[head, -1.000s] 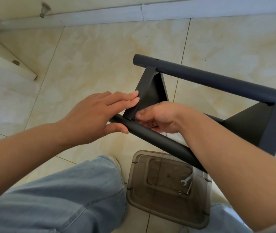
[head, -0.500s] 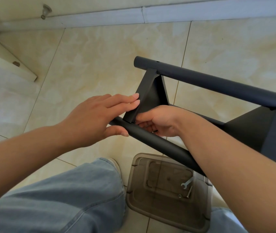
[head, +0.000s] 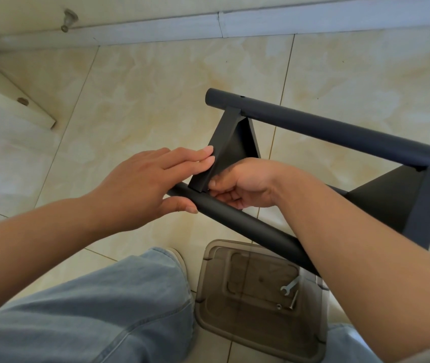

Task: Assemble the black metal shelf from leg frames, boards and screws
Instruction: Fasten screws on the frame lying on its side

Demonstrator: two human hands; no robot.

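1. I am kneeling on a cream tiled floor (head: pixel 156 95) beside a white skirting board (head: pixel 313 19).
2. The black shelf frame (head: pixel 339 132) is lying before me; two tubes are already joined by boards, with fastening seemingly unfinished.
3. My left hand (head: pixel 140 189) is pressing straight fingers on the end board (head: pixel 224 153), thumb against the near tube.
4. My right hand (head: pixel 242 184) is curling at the joint; any screw is hidden.
5. A wrench (head: pixel 290 285) and a screw (head: pixel 294 299) are waiting in the tray (head: pixel 208 310).

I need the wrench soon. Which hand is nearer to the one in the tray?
Right. The right hand works at the tube above the wrench; the left hand rests farther left on the shelf.
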